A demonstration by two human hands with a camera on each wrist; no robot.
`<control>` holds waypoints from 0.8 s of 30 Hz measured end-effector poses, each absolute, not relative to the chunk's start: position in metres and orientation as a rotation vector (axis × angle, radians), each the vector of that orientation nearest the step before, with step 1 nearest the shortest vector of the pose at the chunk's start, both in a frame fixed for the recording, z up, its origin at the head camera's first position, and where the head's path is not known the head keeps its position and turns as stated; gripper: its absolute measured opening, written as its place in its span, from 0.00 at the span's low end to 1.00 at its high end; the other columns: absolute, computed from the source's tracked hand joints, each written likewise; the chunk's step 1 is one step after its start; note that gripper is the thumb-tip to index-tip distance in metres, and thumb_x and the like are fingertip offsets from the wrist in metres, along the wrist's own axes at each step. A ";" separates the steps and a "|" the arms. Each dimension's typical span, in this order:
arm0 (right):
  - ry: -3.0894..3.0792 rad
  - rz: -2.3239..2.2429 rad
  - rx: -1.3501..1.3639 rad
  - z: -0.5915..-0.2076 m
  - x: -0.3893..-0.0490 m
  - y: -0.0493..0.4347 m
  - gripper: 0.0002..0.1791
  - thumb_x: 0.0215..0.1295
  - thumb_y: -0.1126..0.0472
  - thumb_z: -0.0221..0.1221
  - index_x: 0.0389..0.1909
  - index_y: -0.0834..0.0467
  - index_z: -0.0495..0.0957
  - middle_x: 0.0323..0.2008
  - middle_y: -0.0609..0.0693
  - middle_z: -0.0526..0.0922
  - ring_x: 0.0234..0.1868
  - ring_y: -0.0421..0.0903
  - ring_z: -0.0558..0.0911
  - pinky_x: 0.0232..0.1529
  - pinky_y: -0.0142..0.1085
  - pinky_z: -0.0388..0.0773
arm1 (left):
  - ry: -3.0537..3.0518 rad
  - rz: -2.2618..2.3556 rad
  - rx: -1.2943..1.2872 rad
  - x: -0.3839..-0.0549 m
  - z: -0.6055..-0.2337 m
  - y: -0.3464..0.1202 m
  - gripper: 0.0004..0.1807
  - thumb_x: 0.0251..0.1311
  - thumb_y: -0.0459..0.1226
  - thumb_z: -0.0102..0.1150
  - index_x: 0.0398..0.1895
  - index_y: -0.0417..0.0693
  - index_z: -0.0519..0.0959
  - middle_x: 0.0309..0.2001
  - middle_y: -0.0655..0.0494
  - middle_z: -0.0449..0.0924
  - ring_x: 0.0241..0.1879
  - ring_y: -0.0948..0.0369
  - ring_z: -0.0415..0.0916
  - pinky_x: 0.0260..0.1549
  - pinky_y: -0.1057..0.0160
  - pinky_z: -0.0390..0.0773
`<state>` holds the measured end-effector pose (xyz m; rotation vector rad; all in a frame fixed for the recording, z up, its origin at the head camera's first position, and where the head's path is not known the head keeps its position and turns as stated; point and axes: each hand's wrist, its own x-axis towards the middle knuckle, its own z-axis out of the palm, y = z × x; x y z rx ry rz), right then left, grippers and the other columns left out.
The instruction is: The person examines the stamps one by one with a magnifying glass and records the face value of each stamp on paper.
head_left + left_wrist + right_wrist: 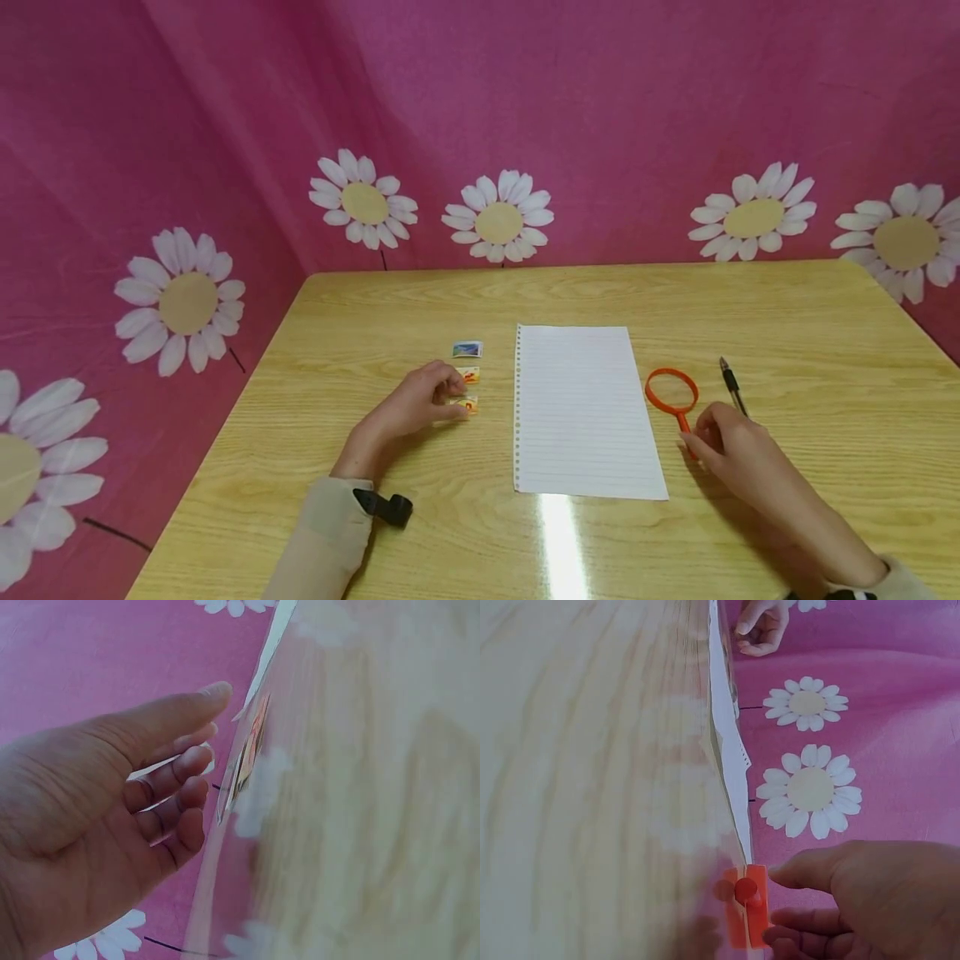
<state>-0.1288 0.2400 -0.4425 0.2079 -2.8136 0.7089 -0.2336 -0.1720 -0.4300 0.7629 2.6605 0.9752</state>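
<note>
My left hand [420,400] hovers by two small yellow-and-red stamp-like pictures [470,406], thumb and fingers apart; in the left wrist view the hand [120,795] holds nothing. A blue stamp-like picture [468,350] lies just beyond them. Over at the right, my right hand [742,454] is at the handle of an orange-red magnifying glass [651,396] lying flat. In the right wrist view, the thumb and fingers of that hand [855,900] are spread beside the magnifying glass [756,915], with a gap between them; whether they touch it is hard to tell.
A lined sheet of paper [577,408] with punched holes lies mid-table between the hands. A black-tipped pen [731,383] lies behind the right hand, partly hidden by it. The wooden table [420,308] meets a pink flowered cloth [600,125] at its back and sides.
</note>
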 end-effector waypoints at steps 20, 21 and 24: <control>-2.742 0.684 0.233 -0.438 -0.145 0.261 0.11 0.59 0.69 0.64 0.36 0.69 0.73 0.24 0.53 0.73 0.23 0.39 0.66 0.22 0.31 0.64 | 2.595 0.978 0.856 -0.213 -0.425 -0.148 0.15 0.59 0.39 0.67 0.45 0.44 0.76 0.40 0.52 0.74 0.38 0.60 0.68 0.39 0.69 0.70; -2.738 0.681 0.235 -0.439 -0.146 0.263 0.11 0.59 0.69 0.64 0.37 0.70 0.73 0.24 0.53 0.73 0.23 0.40 0.66 0.22 0.32 0.64 | 2.593 0.982 0.871 -0.212 -0.425 -0.148 0.15 0.59 0.39 0.67 0.45 0.44 0.76 0.40 0.52 0.74 0.38 0.60 0.69 0.39 0.68 0.71; -2.730 0.662 0.233 -0.439 -0.150 0.267 0.12 0.58 0.69 0.65 0.37 0.71 0.73 0.24 0.54 0.72 0.23 0.41 0.66 0.22 0.32 0.64 | 2.584 0.991 0.914 -0.208 -0.425 -0.146 0.15 0.59 0.39 0.67 0.45 0.43 0.77 0.40 0.51 0.74 0.37 0.61 0.69 0.39 0.68 0.71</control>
